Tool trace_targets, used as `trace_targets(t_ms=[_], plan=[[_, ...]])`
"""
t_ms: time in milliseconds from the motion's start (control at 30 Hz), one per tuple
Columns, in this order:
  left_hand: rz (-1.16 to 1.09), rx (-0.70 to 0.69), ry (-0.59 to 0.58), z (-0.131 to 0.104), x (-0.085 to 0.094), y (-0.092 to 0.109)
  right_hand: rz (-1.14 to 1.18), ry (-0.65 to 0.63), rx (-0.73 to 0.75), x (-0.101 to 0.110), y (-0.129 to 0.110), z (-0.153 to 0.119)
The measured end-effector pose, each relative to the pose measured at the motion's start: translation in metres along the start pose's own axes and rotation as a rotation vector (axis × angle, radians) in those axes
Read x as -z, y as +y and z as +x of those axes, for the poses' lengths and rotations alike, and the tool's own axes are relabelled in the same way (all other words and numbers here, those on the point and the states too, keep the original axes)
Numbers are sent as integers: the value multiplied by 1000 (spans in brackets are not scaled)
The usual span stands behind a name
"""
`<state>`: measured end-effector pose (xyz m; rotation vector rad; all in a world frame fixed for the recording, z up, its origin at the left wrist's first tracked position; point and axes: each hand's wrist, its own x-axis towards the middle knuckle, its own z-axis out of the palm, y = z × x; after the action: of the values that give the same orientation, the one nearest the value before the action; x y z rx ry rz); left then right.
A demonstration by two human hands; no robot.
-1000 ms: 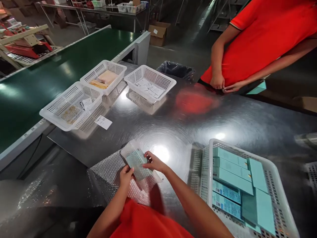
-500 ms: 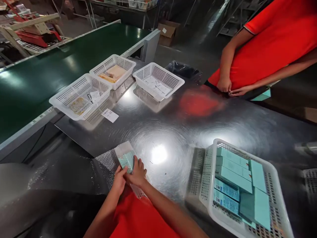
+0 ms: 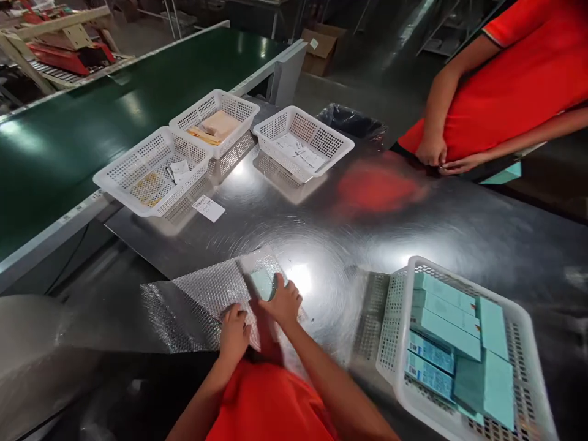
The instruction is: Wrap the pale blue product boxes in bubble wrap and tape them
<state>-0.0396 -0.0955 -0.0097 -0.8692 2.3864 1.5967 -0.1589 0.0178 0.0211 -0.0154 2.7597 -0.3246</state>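
Note:
A sheet of bubble wrap [image 3: 209, 291] stretches across the near edge of the steel table, with its loose end trailing to the left. Near its right end lies a small teal box [image 3: 261, 283], partly covered by the clear wrap. My right hand [image 3: 282, 301] grips the box's right side through the wrap, thumb and fingers around it. My left hand [image 3: 235, 334] is closed, its curled fingers on the near edge of the bubble wrap, left of the box.
A white basket [image 3: 402, 331] of teal boxes stands at the right. Farther back are white baskets holding papers [image 3: 303, 153], envelopes [image 3: 218, 127] and small items. A label card [image 3: 209, 208] lies on the table. Beyond runs a green conveyor [image 3: 138, 104]. A co-worker in red [image 3: 509, 92] stands opposite.
My hands have moved apart: the left has shifted off the box onto the wrap, the right has gone up and right with the box. More bubble wrap now lies spread flat to the left.

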Motion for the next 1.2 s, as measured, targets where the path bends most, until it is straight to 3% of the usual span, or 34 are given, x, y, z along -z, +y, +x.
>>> trace_targets(t_ms=[167,267,400,567,733,867,1000,1200], plan=[[532,-347,-346,-7,-61,30,-71,63,-154,37,66,61],[803,-486,-440,3,-74,40,-71,36,-161,49,86,78],[921,-604,-469,14,-63,31,-25,69,-180,52,92,81],[973,-646,-459,5,-58,15,23,101,-204,50,92,79],[943,-632,-502,3,-62,24,5,131,-219,45,93,78],[986,-594,-491,8,-52,29,-3,135,-224,46,89,77],[1026,-561,-461,11,-38,30,-38,172,-223,47,72,68],[1111,-563,-573,20,-29,43,-185,341,-59,25,22,22]])
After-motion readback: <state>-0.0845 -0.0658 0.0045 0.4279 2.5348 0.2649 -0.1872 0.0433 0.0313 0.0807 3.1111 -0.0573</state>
